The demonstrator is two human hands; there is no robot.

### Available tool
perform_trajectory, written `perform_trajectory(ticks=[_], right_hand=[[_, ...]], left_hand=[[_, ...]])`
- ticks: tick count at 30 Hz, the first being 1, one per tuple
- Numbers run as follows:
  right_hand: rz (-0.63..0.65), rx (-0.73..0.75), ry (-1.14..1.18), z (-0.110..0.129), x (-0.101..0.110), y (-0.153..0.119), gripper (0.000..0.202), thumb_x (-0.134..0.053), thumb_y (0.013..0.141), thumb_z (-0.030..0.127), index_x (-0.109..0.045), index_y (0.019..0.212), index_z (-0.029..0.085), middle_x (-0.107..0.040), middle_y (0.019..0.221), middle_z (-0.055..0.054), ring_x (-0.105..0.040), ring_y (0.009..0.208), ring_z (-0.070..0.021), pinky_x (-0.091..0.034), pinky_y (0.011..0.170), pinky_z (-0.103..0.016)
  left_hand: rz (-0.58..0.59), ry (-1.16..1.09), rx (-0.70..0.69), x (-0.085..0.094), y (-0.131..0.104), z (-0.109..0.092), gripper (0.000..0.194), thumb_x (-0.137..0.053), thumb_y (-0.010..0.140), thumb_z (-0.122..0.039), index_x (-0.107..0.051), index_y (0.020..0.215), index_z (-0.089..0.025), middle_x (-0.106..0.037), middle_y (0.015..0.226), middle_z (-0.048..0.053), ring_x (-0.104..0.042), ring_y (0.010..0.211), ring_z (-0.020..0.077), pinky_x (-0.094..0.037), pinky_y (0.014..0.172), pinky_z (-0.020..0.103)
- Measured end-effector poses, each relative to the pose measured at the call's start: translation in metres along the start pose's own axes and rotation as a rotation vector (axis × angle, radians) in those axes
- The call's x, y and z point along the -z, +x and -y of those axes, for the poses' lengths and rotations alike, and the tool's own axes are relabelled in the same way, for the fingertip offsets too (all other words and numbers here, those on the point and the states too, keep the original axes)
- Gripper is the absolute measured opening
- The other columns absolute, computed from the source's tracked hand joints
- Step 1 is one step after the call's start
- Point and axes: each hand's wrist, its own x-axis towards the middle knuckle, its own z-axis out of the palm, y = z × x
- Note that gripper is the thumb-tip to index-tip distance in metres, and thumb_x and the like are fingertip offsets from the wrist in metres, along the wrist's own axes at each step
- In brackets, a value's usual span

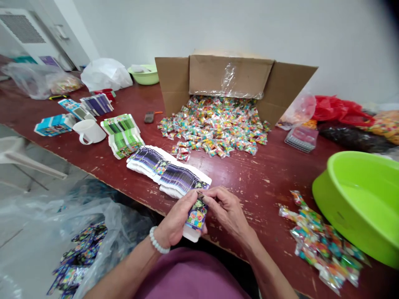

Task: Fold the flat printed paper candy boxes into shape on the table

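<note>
My left hand (179,218) is closed around a small dark printed candy box (197,218), held just over the table's front edge. A white flap sticks out at the box's lower end. At the upper end, the thumb and fingers of my right hand (226,207) pinch the box's edge; the exact grip is partly hidden. Right beyond my hands lies a long row of flattened purple boxes (177,174). Farther left is a stack of green boxes (123,135). Behind them, wrapped candies (215,124) spill from an open cardboard carton (230,74).
A lime-green basin (349,207) stands at right beside loose candy packets (324,241). A white mug (89,131) and blue boxes (54,124) are at left. Below the table edge hangs a clear bag (115,224) with dark packs (81,257). A plastic stool (31,153) stands left.
</note>
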Motion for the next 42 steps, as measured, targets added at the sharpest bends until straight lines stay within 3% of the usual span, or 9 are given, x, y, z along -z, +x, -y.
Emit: perform_trajectory(ticks=[8,16,21,26,30,33,35,38,42], right_hand=[[-0.001,-0.266,0.212,-0.001,-0.007,0.012,0.017,-0.074,0.076,0.034,-0.071,0.080,0.018,-0.073,0.078,-0.003,-0.063,0.068,-0.0167,-0.050,0.065,-0.029],[0.010,-0.362,0.376,0.003,-0.005,0.023,0.015,-0.075,0.073,0.031,-0.070,0.069,0.017,-0.076,0.087,-0.005,-0.064,0.069,-0.0153,-0.050,0.065,-0.028],[0.080,-0.216,0.232,0.002,-0.004,0.016,0.016,-0.068,0.082,0.034,-0.072,0.077,0.020,-0.072,0.077,-0.002,-0.062,0.068,-0.0161,-0.049,0.067,-0.030],[0.138,0.049,0.057,-0.001,-0.007,0.002,0.012,-0.062,0.088,0.026,-0.072,0.092,0.023,-0.072,0.098,-0.005,-0.064,0.087,-0.0187,-0.049,0.082,-0.033],[0.299,-0.077,0.070,-0.023,0.011,0.033,0.021,-0.056,0.092,0.035,-0.071,0.087,0.021,-0.072,0.085,-0.002,-0.064,0.075,-0.0167,-0.050,0.072,-0.029],[-0.074,-0.151,-0.301,-0.053,0.035,0.088,0.021,-0.057,0.089,0.035,-0.071,0.095,0.020,-0.071,0.094,-0.004,-0.064,0.087,-0.0195,-0.049,0.080,-0.030],[-0.226,-0.204,-0.394,-0.074,0.047,0.124,0.025,-0.055,0.090,0.032,-0.069,0.103,0.016,-0.067,0.107,-0.012,-0.060,0.102,-0.0257,-0.045,0.091,-0.038],[-0.310,-0.278,-0.446,-0.099,0.051,0.154,0.023,-0.063,0.083,0.028,-0.068,0.100,0.014,-0.057,0.118,-0.018,-0.056,0.110,-0.0325,-0.041,0.094,-0.045],[-0.312,-0.318,-0.439,-0.116,0.050,0.154,0.014,-0.070,0.074,0.022,-0.067,0.087,0.015,-0.057,0.114,-0.016,-0.057,0.104,-0.0321,-0.040,0.093,-0.045]], left_hand=[[-0.139,0.196,-0.213,0.002,0.009,0.002,0.051,-0.053,0.090,-0.058,-0.063,0.128,-0.027,-0.068,0.107,0.006,-0.063,0.071,0.0142,-0.051,0.056,0.022],[-0.140,0.127,-0.129,0.004,0.013,0.002,0.060,-0.052,0.089,-0.061,-0.058,0.135,-0.024,-0.073,0.090,0.005,-0.059,0.055,0.0126,-0.050,0.052,0.024],[-0.159,0.150,-0.177,0.001,0.012,0.000,0.053,-0.055,0.089,-0.057,-0.065,0.126,-0.021,-0.070,0.113,0.006,-0.065,0.076,0.0169,-0.052,0.057,0.023],[-0.219,-0.002,-0.136,-0.001,0.008,0.010,0.044,-0.057,0.089,-0.055,-0.068,0.119,-0.024,-0.070,0.111,0.005,-0.066,0.087,0.0171,-0.054,0.073,0.025],[-0.149,-0.077,-0.034,0.002,-0.008,0.019,0.051,-0.065,0.087,-0.045,-0.053,0.134,-0.030,-0.069,0.098,0.004,-0.064,0.071,0.0142,-0.052,0.065,0.026],[-0.080,-0.147,0.053,0.007,-0.026,0.029,0.049,-0.064,0.089,-0.042,-0.051,0.133,-0.026,-0.069,0.103,0.008,-0.065,0.085,0.0161,-0.050,0.079,0.028],[-0.047,-0.153,0.134,0.013,-0.037,0.038,0.045,-0.063,0.089,-0.043,-0.054,0.129,-0.024,-0.068,0.109,0.011,-0.065,0.090,0.0182,-0.048,0.083,0.031],[-0.053,-0.077,0.200,0.031,-0.051,0.044,0.041,-0.069,0.085,-0.044,-0.060,0.118,-0.021,-0.067,0.111,0.012,-0.063,0.088,0.0190,-0.047,0.080,0.031],[-0.089,0.289,0.169,0.070,-0.066,0.025,0.035,-0.080,0.072,-0.041,-0.064,0.095,-0.019,-0.063,0.083,0.001,-0.055,0.075,0.0144,-0.042,0.070,0.025]])
